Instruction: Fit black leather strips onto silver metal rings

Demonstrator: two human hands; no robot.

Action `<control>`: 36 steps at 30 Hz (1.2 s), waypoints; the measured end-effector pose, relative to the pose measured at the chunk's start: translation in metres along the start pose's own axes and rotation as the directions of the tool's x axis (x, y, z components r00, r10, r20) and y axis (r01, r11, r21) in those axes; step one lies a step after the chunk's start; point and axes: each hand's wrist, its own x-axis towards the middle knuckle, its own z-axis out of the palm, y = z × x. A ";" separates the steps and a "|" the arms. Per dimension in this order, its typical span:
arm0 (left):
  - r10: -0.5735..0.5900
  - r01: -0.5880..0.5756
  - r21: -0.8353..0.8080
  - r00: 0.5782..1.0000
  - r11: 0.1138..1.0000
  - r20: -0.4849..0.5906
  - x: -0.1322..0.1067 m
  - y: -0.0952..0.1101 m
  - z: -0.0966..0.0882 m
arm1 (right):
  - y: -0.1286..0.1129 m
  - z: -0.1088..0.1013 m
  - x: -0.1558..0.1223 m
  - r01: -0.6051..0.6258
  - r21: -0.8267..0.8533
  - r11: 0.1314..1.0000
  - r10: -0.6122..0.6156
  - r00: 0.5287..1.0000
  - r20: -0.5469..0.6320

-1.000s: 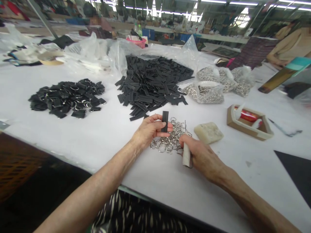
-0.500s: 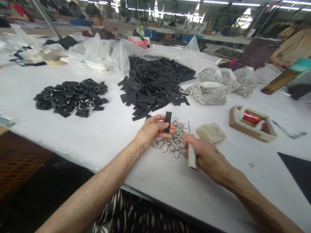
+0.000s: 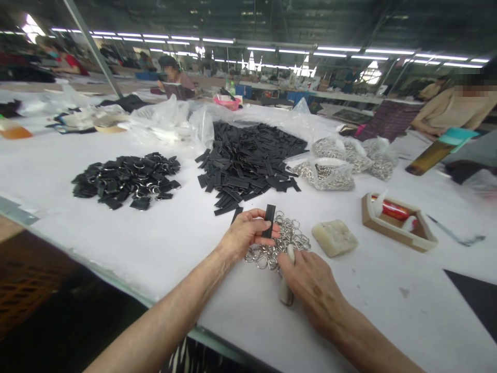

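Observation:
My left hand (image 3: 244, 234) pinches one short black webbing strip (image 3: 269, 220) upright between thumb and fingers, just above the near left part of a heap of metal D-rings (image 3: 297, 235). Close by on the right, my right hand (image 3: 310, 277) is closed round a tool with a pale wrapped handle (image 3: 286, 296). The tool's working end is hidden behind my fingers, at the near edge of the rings. Beyond my left hand lies a large pile of black strips (image 3: 248, 158). Farther left is a pile of folded black strips with rings in them (image 3: 126, 178).
A whitish block (image 3: 335, 238) sits right of the rings. Past it stand a cardboard tray (image 3: 392, 230) with a red tube and a thin metal tool (image 3: 458, 235). Plastic bags of rings (image 3: 330, 176) lie behind. A bottle (image 3: 435, 155) leans at right, near another person.
My right hand has moved left and nearer to me with the tool, now closer to my left hand. The left hand still holds its strip. The camera view has tipped upward.

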 end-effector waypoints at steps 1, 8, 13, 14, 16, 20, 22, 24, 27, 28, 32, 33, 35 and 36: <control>0.004 -0.004 -0.002 1.000 1.000 -0.002 0.000 0.000 0.000 | 0.003 -0.001 0.000 0.002 0.020 1.000 -0.002 1.000 -0.013; -0.038 0.038 0.005 0.996 0.999 0.087 0.000 -0.004 0.001 | 0.036 -0.038 0.008 -0.256 0.732 0.631 0.339 0.940 0.036; -0.009 0.000 0.064 0.991 0.998 0.132 -0.002 -0.006 0.002 | 0.044 -0.049 0.029 -0.265 0.945 0.190 0.416 0.894 0.167; -0.003 -0.007 0.074 0.991 0.997 0.131 -0.002 -0.005 0.002 | 0.045 -0.048 0.033 -0.255 0.953 0.160 0.416 0.893 0.169; 0.013 -0.024 0.095 0.993 0.995 0.117 -0.003 -0.005 0.003 | 0.045 -0.044 0.040 -0.249 0.959 0.138 0.437 0.884 0.166; 0.051 -0.062 0.146 0.996 0.987 0.075 -0.006 -0.002 0.005 | 0.044 -0.037 0.047 -0.235 0.956 0.175 0.485 0.866 0.124; 0.062 -0.072 0.178 0.996 0.981 0.064 -0.007 0.000 0.007 | 0.043 -0.036 0.049 -0.230 0.952 0.201 0.502 0.859 0.102; 0.068 -0.078 0.209 0.996 0.975 0.053 -0.008 0.001 0.009 | 0.043 -0.037 0.050 -0.248 0.940 0.235 0.521 0.849 0.094; 0.080 -0.087 0.252 0.996 0.964 0.036 -0.008 0.000 0.011 | 0.044 -0.038 0.051 -0.279 0.916 0.288 0.527 0.845 0.091; 0.092 -0.098 0.271 0.995 0.958 0.034 -0.008 -0.001 0.011 | 0.045 -0.038 0.050 -0.277 0.914 0.298 0.518 0.851 0.089; 0.204 -0.213 0.389 0.977 0.896 0.065 -0.008 -0.007 0.011 | 0.049 -0.040 0.047 -0.262 0.911 0.319 0.450 0.888 0.098; 0.242 -0.252 0.437 0.967 0.863 0.081 -0.008 -0.008 0.011 | 0.050 -0.040 0.046 -0.274 0.905 0.326 0.434 0.894 0.114; 0.322 -0.332 0.552 0.939 0.765 0.120 -0.009 -0.009 0.010 | 0.053 -0.042 0.044 -0.311 0.891 0.332 0.401 0.901 0.165; 0.359 -0.370 0.607 0.922 0.703 0.147 -0.009 -0.009 0.010 | 0.055 -0.043 0.044 -0.327 0.888 0.324 0.382 0.904 0.193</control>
